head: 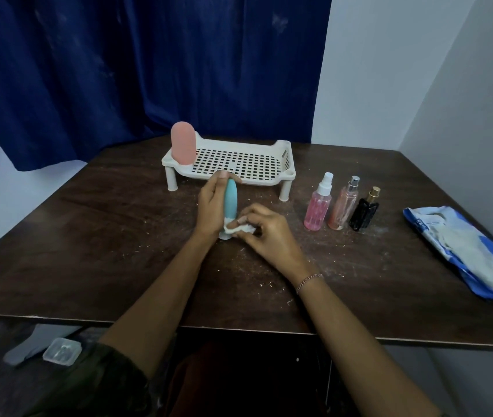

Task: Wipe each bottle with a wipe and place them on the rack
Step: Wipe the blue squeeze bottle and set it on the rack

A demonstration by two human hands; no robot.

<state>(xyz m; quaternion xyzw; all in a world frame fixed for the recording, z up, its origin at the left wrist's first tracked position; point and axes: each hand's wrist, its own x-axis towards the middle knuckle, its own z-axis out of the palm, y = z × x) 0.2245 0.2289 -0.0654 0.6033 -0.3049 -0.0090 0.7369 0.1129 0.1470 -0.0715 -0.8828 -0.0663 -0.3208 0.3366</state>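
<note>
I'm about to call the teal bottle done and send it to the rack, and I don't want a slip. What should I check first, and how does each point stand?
1. Bottle secured: the left hand grips the teal bottle, which is upright. Ok.
2. Wipe on the bottle: the right hand pinches the wipe against its lower part. Ok.
3. Bottle wiped all round: cannot tell.
4. Room on the rack: only the pink bottle stands on it, at the left end. Ok.
5. Way to the rack: it stands just behind the teal bottle, with nothing between. Ok.
6. Every bottle racked: not ok. Three small bottles wait on the table to the right.
</note>
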